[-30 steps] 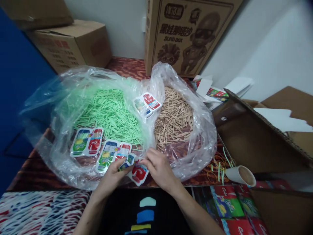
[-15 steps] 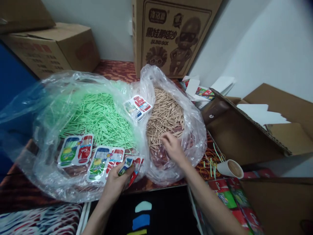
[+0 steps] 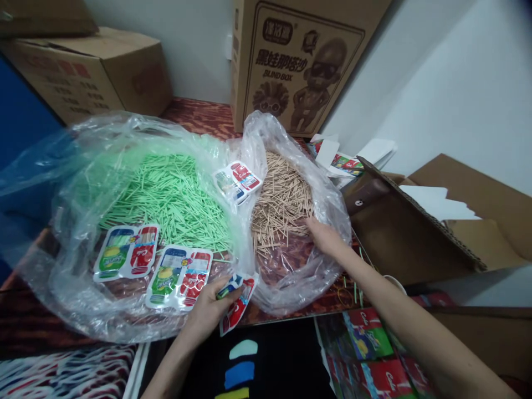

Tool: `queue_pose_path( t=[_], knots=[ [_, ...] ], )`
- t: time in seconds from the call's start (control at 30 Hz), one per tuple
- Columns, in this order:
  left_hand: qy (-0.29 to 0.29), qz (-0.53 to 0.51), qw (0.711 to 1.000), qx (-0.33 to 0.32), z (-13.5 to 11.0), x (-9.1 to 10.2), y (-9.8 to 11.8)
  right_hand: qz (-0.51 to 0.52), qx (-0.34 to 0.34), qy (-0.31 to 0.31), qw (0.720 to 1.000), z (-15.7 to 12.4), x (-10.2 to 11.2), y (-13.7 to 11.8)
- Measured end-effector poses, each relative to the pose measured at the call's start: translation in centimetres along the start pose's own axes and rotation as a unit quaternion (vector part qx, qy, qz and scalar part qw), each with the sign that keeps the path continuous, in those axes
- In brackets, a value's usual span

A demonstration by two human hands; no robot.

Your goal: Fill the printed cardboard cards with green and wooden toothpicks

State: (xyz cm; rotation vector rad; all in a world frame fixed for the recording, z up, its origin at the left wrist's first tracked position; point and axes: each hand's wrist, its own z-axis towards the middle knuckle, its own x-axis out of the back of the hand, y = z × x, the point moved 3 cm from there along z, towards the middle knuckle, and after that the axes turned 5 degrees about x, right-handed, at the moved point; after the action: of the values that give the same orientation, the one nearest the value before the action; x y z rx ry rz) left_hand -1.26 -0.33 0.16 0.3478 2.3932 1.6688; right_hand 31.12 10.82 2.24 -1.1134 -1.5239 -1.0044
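Observation:
My left hand (image 3: pixel 208 313) is closed on a small printed packet (image 3: pixel 235 302) with red and blue pictures, held at the near edge of the table. My right hand (image 3: pixel 326 235) reaches into a clear plastic bag (image 3: pixel 332 202) and rests on a heap of tan wooden sticks (image 3: pixel 280 205); its fingers are curled among them, and what they hold is hidden. Left of that, a second clear bag (image 3: pixel 83 172) holds a heap of green sticks (image 3: pixel 166 194). Two more packets (image 3: pixel 127 257) (image 3: pixel 180 277) lie in front of the green heap, and another packet (image 3: pixel 238 180) lies between the bags.
A tall printed cardboard box (image 3: pixel 299 61) stands at the back, and a plain box (image 3: pixel 91 66) at back left. An open cardboard box (image 3: pixel 419 221) sits on the right. Sheets of printed packets (image 3: pixel 366 354) lie at lower right. Loose green sticks and rubber bands (image 3: pixel 353 288) lie near the bag.
My right hand left the packet and moved right and away into the bag of tan sticks. My left hand kept the packet. The view shifted a little.

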Motion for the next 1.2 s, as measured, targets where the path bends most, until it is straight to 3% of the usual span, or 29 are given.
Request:
queue_pose_path(
  t=[0.3,0.47,0.6,0.77,0.93,1.2],
  knots=[
    [0.003,-0.025,0.999,0.027,0.1,0.0,-0.5,-0.094,0.176,0.007,0.98,2.3,0.1,0.1],
    [0.0,-0.03,0.999,0.031,0.0,0.0,-0.3,-0.117,0.208,0.015,0.971,2.1,-0.5,-0.3],
    [-0.004,-0.032,0.999,0.039,0.0,0.1,-0.2,-0.079,0.196,0.016,0.977,1.8,-0.8,0.2],
    [-0.002,-0.067,0.996,0.059,0.0,0.1,-0.8,0.082,0.13,0.052,0.987,2.1,-0.5,0.0],
    [0.002,-0.088,0.993,0.078,-0.1,0.0,-1.5,0.222,0.074,0.048,0.971,2.4,-1.0,-2.9],
    [0.024,-0.097,0.991,0.088,-0.4,-0.1,-0.7,0.257,-0.048,0.028,0.965,3.1,-1.5,-6.5]
  ],
)
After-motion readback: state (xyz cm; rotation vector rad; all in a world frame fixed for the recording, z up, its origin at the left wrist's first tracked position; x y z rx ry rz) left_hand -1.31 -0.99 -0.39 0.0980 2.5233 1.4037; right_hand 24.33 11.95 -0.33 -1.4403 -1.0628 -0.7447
